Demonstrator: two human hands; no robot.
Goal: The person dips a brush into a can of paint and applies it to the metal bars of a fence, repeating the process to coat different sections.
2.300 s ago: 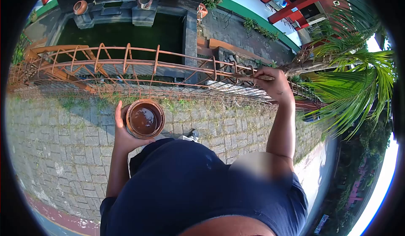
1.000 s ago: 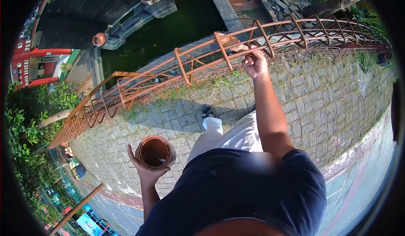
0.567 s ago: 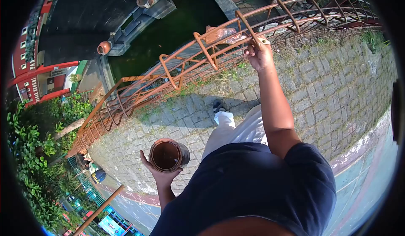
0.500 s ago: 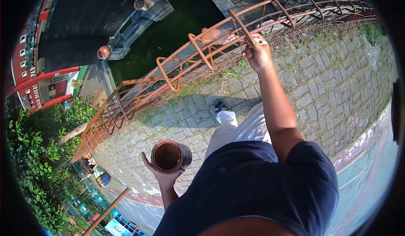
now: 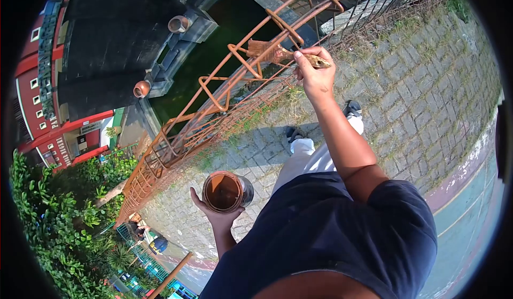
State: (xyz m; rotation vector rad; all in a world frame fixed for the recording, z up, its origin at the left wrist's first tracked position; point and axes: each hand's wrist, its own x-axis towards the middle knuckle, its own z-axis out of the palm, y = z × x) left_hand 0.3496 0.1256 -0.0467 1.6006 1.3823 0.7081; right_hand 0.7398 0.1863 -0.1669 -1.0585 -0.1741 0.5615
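My right hand [image 5: 319,74] is closed around the handle of a paintbrush [image 5: 280,54]. The brush's broad, brown-coated bristles point left and overlap the upper bars of a rusty-brown metal fence [image 5: 224,93] made of long rods and bent loops. Lower down, my left hand [image 5: 218,219] grips a paint can [image 5: 247,191] from below and the side, thumb and fingers spread about it. Its open mouth faces me and shows reddish-brown paint [image 5: 223,193] inside. The can is held over the paving, well apart from the fence.
Grey paving [image 5: 395,85] with grass tufts runs along the fence. Beyond it lies a dark green pond [image 5: 235,26] with clay pots [image 5: 141,89] on its edge. Leafy bushes [image 5: 59,208] grow at left. Another person [image 5: 140,228] is low down near the far fence end.
My right hand has turned and moved slightly down and left, bringing the brush into clear view across the bars. My view has shifted; the can stays in my left hand.
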